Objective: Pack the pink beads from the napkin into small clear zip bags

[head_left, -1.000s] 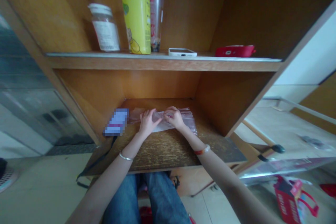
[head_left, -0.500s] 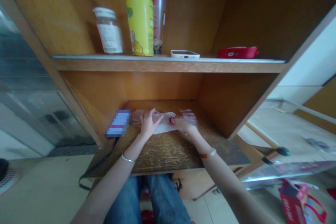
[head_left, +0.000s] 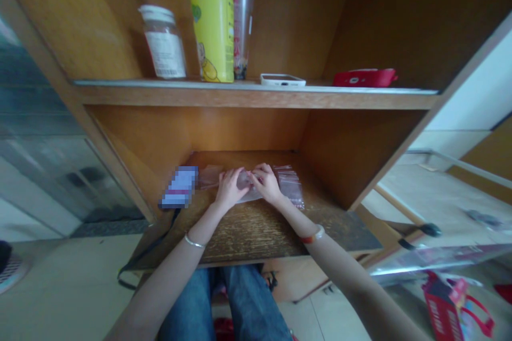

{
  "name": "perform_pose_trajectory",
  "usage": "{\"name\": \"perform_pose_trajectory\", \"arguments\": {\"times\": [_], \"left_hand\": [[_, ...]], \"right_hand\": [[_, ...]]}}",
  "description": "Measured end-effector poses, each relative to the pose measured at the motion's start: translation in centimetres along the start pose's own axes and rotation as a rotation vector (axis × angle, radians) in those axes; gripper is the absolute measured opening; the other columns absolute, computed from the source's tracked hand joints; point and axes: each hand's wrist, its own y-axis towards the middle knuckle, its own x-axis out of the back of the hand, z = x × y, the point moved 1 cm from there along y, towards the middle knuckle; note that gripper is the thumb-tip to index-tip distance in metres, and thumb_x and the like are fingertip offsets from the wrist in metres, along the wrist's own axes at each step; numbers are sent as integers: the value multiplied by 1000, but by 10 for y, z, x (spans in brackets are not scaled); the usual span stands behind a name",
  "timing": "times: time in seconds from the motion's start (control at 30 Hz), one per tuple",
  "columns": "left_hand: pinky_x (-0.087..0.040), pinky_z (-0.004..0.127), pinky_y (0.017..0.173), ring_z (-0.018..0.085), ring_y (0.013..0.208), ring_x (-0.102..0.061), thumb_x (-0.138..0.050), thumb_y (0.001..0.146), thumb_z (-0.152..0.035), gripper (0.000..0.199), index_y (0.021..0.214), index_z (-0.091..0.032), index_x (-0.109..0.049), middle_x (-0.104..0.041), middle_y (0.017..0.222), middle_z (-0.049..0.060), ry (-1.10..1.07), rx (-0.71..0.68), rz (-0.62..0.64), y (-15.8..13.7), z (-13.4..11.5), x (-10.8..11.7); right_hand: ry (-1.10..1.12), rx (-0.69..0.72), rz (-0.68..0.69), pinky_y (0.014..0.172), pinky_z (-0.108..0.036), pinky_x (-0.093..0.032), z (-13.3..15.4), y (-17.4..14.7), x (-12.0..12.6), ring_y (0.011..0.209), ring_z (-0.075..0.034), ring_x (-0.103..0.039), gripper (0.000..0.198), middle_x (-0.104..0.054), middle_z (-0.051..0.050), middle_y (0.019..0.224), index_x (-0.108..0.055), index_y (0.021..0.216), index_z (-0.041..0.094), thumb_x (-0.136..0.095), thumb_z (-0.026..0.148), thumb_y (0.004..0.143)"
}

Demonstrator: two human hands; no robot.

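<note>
Transparent plastic, it seems a small bag (head_left: 245,179), is between the fingers of both hands, just above the worn wooden desktop (head_left: 248,232). We see the left hand (head_left: 229,190) half open: its thumb stands apart from the index finger and the plastic shows in this gap, but whether it presses, we cannot tell. The right hand (head_left: 265,182) has its thumb and fingertips brought close together at the plastic, and we judge that they pinch it; anything smaller inside is too unclear for us.

Directly under the fingers lies a whitish sheet (head_left: 253,198), partly covered. Just right of the right fingers, we find a fanned stack of plastic bags (head_left: 291,185), lying flat. Left of the left fingers are other flat plastic pieces (head_left: 208,177), and beyond these a phone (head_left: 180,185) with blurred screen.

About progress, we would say the work is in its middle: one piece is being handled, several lie flat on both sides. Which side is finished and which is waiting, we cannot tell.

Higher than the fingers, on the shelf (head_left: 248,98), we notice a white-lidded jar (head_left: 165,48), a yellow bottle (head_left: 214,32) and a red-lidded cup (head_left: 244,21).
</note>
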Motion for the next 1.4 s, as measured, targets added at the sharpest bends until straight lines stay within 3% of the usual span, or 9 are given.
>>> {"name": "perform_pose_trajectory", "arguments": {"times": [0.2,0.37,0.5,0.57,0.7,1.1,1.4], "left_hand": [[-39,44,91,28,105,-57,-66,72,-23,46,115,-19,-51,-63,111,10,-52,88,-56,1,2,1],[-43,40,89,24,98,-59,-71,68,-31,51,113,-19,-50,-63,104,8,-258,119,-114,3,5,-2],[-48,31,76,17,80,-61,-54,83,-34,20,95,-18,-54,-64,88,5,-555,217,-150,4,14,-9],[-48,29,71,16,74,-61,-49,86,-36,18,89,-19,-54,-63,82,4,-614,288,-146,5,18,-13],[-47,28,68,16,71,-60,-50,84,-42,23,85,-19,-54,-63,78,3,-654,354,-152,4,23,-17],[-48,26,66,15,69,-61,-55,81,-45,26,81,-19,-57,-63,75,3,-756,375,-163,5,27,-19],[-50,28,69,17,75,-63,-56,79,-48,30,80,-18,-55,-64,75,3,-824,406,-148,6,21,-15]], "right_hand": [[178,17,179,80,-30,-41,-2,-1,-5,78,-16,-57,18,-67,-3,80,-70,79,20,-56,31,83],[336,-164,108,66,-25,-43,-14,0,-12,72,-14,-59,18,-68,-4,79,-67,82,17,-52,26,80],[478,-285,10,58,-23,-44,-26,2,-16,70,-14,-59,24,-67,-6,85,-64,92,15,-51,28,76],[541,-307,8,55,-22,-43,-30,2,-17,68,-13,-59,28,-67,-6,87,-62,97,16,-51,25,72],[581,-307,30,53,-21,-43,-31,1,-18,66,-13,-57,36,-65,-6,90,-60,100,16,-50,19,65],[604,-320,5,49,-19,-42,-28,0,-15,58,-10,-52,34,-63,-3,79,-60,100,16,-49,19,68],[658,-447,18,43,-18,-38,-26,4,-17,52,-8,-49,32,-64,-3,78,-61,95,15,-58,32,68]]}}
